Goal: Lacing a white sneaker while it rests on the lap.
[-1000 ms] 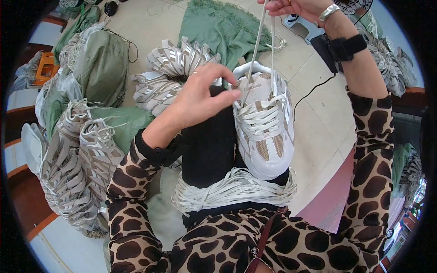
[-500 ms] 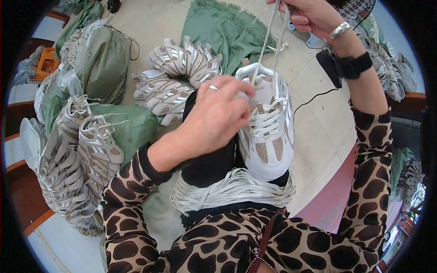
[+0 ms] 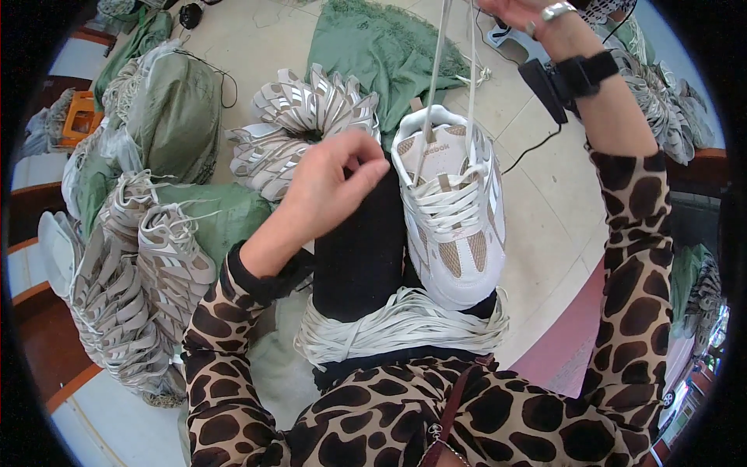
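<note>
A white and tan shoe (image 3: 453,208) rests toe-down on the person's lap, against dark trousers, above a bundle of white laces (image 3: 401,327). The right hand (image 3: 523,11) is raised at the top edge, its grip closed on the two lace ends (image 3: 433,74) pulled taut from the shoe. The left hand (image 3: 333,183) hovers beside the shoe's collar, fingers curled together, holding nothing visible.

White-beige sneaker (image 3: 454,210) upright on lap, toe toward wearer; lace ends (image 3: 436,70) pulled taut upward.
</note>
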Demonstrator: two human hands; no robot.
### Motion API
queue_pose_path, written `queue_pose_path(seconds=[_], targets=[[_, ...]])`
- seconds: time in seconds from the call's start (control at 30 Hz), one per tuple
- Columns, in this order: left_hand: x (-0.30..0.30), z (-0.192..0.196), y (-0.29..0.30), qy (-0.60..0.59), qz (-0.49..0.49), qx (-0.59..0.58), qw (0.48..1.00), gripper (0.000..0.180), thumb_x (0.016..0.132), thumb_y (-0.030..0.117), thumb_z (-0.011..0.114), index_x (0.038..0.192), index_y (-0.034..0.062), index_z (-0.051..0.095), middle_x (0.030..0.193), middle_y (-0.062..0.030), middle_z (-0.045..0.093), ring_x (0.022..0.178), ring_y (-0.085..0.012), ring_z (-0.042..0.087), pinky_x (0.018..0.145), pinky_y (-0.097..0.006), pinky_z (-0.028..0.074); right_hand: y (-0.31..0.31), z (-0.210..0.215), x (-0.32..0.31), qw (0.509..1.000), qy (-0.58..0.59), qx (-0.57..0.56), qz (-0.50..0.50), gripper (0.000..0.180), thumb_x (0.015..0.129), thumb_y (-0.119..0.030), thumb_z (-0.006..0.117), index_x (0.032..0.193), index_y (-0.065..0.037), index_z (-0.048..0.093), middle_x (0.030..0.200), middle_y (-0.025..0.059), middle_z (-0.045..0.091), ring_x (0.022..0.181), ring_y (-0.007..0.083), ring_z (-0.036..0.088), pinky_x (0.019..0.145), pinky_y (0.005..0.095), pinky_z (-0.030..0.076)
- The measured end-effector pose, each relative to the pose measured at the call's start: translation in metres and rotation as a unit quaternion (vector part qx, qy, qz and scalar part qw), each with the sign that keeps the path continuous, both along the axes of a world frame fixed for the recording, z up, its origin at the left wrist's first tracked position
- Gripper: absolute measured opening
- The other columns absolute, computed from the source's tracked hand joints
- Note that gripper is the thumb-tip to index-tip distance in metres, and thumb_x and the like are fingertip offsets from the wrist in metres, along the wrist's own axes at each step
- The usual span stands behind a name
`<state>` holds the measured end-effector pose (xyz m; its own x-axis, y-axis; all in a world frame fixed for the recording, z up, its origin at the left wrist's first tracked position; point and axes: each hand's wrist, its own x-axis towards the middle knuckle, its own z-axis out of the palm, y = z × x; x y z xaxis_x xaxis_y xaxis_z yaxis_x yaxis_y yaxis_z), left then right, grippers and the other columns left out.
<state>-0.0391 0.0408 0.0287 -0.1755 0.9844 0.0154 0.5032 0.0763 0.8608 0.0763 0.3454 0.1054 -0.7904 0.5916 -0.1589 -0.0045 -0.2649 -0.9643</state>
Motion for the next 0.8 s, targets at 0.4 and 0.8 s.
queue_pose_path(seconds=[0.4, 0.8], targets=[[0.014, -0.002, 0.102, -0.402, -0.185, 0.007, 0.897, 0.039, 0.101, 0.032, 0.044, 0.103, -0.0010, 0.065, 0.104, -0.0116, 0.065, 0.105, -0.0166, 0.057, 0.094, -0.029, 0.043, 0.003, -0.005, -0.052, 0.947, 0.073, 0.313, 0.015, 0.027, 0.099, -0.020, 0.049, 0.087, 0.000, 0.062, 0.074, 0.0077, 0.065, 0.064, 0.0155, 0.065, 0.060, 0.0296, 0.057], [0.007, 0.015, 0.117, -0.441, 0.056, 0.102, 0.890, 0.038, 0.100, 0.029, 0.046, 0.081, 0.0009, 0.064, 0.070, -0.0068, 0.060, 0.072, -0.0209, 0.060, 0.072, -0.034, 0.048, -0.102, 0.005, 0.055, 0.915, -0.157, 0.220, 0.298, 0.034, 0.098, -0.028, 0.050, 0.107, 0.001, 0.065, 0.101, 0.0090, 0.068, 0.073, 0.0118, 0.068, 0.054, 0.0224, 0.056]])
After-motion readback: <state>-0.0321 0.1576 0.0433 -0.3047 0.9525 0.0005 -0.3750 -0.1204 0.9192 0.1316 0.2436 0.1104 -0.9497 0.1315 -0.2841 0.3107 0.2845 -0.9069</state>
